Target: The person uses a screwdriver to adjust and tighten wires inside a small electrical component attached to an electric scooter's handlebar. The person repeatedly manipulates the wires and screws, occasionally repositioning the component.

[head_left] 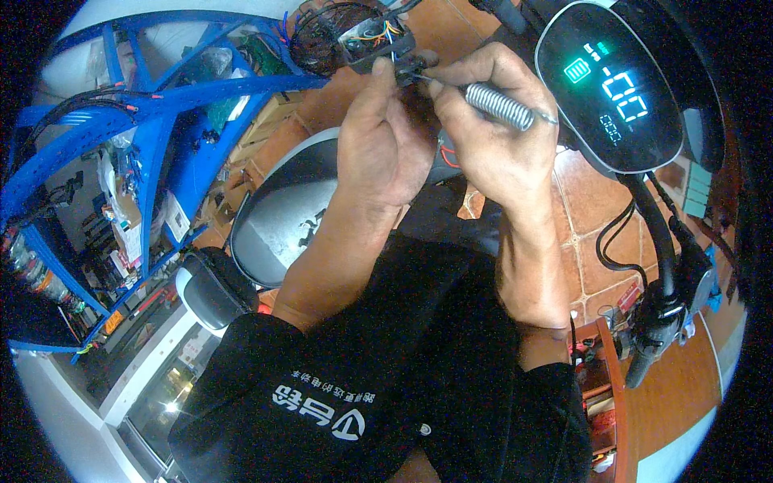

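Observation:
My right hand [495, 121] is closed around a silver coil spring [499, 107]. One wire end of the coil sticks out past the knuckles, toward the right. Close beside it, my left hand [382, 149] is closed, thumb and fingers pinching something small and dark that I cannot make out. The fingertips of both hands nearly meet there, and a thin metal piece shows between them. Just beyond the fingertips sits an open dark box [374, 36] with thin coloured wires. A bundle of black cables [322, 40] lies against its left side.
A lit scooter display [610, 87] stands close on the right, with a handlebar grip [656, 326] below it. Left are a black seat [282, 213] and a blue metal rack [161, 121] holding packages and cables. A wooden cabinet [672, 394] stands lower right on the tiled floor [592, 217].

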`<state>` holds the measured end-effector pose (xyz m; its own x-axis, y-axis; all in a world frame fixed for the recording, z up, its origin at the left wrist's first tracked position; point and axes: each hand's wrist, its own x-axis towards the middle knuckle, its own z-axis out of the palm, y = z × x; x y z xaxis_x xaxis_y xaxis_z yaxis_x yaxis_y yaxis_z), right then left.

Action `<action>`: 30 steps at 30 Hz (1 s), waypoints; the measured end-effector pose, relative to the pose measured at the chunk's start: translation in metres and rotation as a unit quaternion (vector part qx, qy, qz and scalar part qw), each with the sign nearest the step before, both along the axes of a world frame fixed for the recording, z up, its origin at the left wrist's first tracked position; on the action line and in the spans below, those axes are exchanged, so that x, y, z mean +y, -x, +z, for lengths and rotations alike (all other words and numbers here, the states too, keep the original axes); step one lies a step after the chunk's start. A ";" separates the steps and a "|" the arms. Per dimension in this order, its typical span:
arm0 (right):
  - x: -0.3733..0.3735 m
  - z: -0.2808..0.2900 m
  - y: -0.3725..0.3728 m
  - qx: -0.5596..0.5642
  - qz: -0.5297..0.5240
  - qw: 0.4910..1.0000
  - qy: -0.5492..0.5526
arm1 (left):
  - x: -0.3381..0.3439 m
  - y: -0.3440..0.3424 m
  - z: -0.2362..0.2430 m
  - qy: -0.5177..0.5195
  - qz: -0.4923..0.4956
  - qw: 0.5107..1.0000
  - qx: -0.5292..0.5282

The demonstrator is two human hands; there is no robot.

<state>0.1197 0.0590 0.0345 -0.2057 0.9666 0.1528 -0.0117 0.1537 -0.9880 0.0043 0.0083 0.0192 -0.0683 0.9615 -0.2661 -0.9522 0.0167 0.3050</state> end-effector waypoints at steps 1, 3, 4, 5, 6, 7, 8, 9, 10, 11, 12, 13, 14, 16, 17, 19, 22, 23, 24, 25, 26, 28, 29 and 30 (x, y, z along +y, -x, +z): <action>-0.001 -0.001 0.001 0.007 -0.006 1.000 -0.001 | -0.002 0.003 -0.006 -0.010 -0.010 1.000 -0.008; -0.001 -0.003 0.000 0.009 0.003 1.000 -0.001 | -0.002 0.004 -0.007 -0.025 -0.015 0.999 -0.015; -0.001 -0.003 -0.001 0.010 0.008 1.000 -0.001 | -0.002 0.003 -0.006 -0.031 -0.010 0.999 -0.014; -0.001 -0.002 -0.001 0.005 0.011 1.000 0.002 | -0.001 0.002 -0.005 -0.037 -0.005 0.999 -0.013; -0.002 0.000 -0.001 0.001 0.015 1.000 0.005 | -0.001 0.001 -0.004 -0.027 -0.002 1.000 -0.011; -0.002 0.002 -0.001 -0.004 0.018 1.000 0.008 | -0.001 0.001 -0.002 -0.016 0.001 1.000 -0.010; -0.002 0.001 0.000 0.001 0.011 1.000 0.004 | -0.001 0.001 -0.001 -0.005 0.004 1.000 -0.009; -0.002 -0.002 0.001 0.007 0.004 1.000 0.000 | -0.001 0.001 -0.001 -0.008 0.000 1.000 -0.009; -0.002 -0.002 0.001 0.012 -0.004 1.000 -0.004 | 0.000 0.001 -0.001 -0.011 -0.003 1.000 -0.008; -0.001 -0.001 0.001 0.014 0.007 1.000 -0.011 | 0.000 0.001 -0.002 -0.014 -0.005 1.000 -0.007; 0.000 0.003 0.000 0.015 0.018 1.000 -0.019 | -0.001 0.002 -0.002 -0.015 -0.003 1.000 -0.019; 0.000 0.005 0.000 0.017 0.029 0.999 -0.026 | -0.002 0.002 -0.002 -0.015 -0.001 0.999 -0.030; 0.001 0.005 0.000 0.010 0.024 0.999 -0.031 | -0.002 0.003 -0.002 -0.015 -0.001 0.999 -0.042; 0.001 0.007 0.000 -0.002 0.014 0.999 -0.042 | -0.001 0.006 -0.009 -0.053 -0.020 0.997 -0.054; 0.001 0.007 0.000 -0.011 0.010 0.999 -0.035 | -0.001 0.007 -0.010 -0.073 -0.027 0.995 -0.060; 0.001 0.006 0.000 -0.027 0.003 0.999 -0.019 | -0.001 0.006 -0.007 -0.046 -0.022 0.997 -0.054; 0.004 0.004 -0.001 0.003 0.026 0.999 -0.033 | 0.000 0.006 -0.006 -0.037 -0.023 0.996 -0.076; 0.004 0.003 0.000 0.001 0.023 0.999 -0.029 | 0.000 0.006 -0.006 -0.039 -0.024 0.995 -0.087; 0.004 0.002 0.000 -0.002 0.020 0.999 -0.025 | 0.000 0.006 -0.006 -0.030 -0.021 0.997 -0.074; 0.003 0.001 0.000 -0.005 0.016 1.000 -0.021 | 0.000 0.005 -0.005 -0.022 -0.019 0.998 -0.062; 0.003 0.001 -0.001 -0.006 0.031 0.999 -0.013 | 0.001 0.003 -0.002 -0.014 -0.016 0.999 -0.049; 0.003 0.001 -0.004 -0.007 0.059 0.998 0.004 | 0.003 -0.004 0.008 0.048 0.012 0.999 0.008; 0.003 0.002 -0.004 -0.006 0.058 0.998 0.005 | 0.004 -0.007 0.013 0.078 0.025 0.996 0.036; 0.002 0.003 -0.004 -0.005 0.058 0.998 0.005 | 0.005 -0.007 0.014 0.074 0.021 0.996 0.034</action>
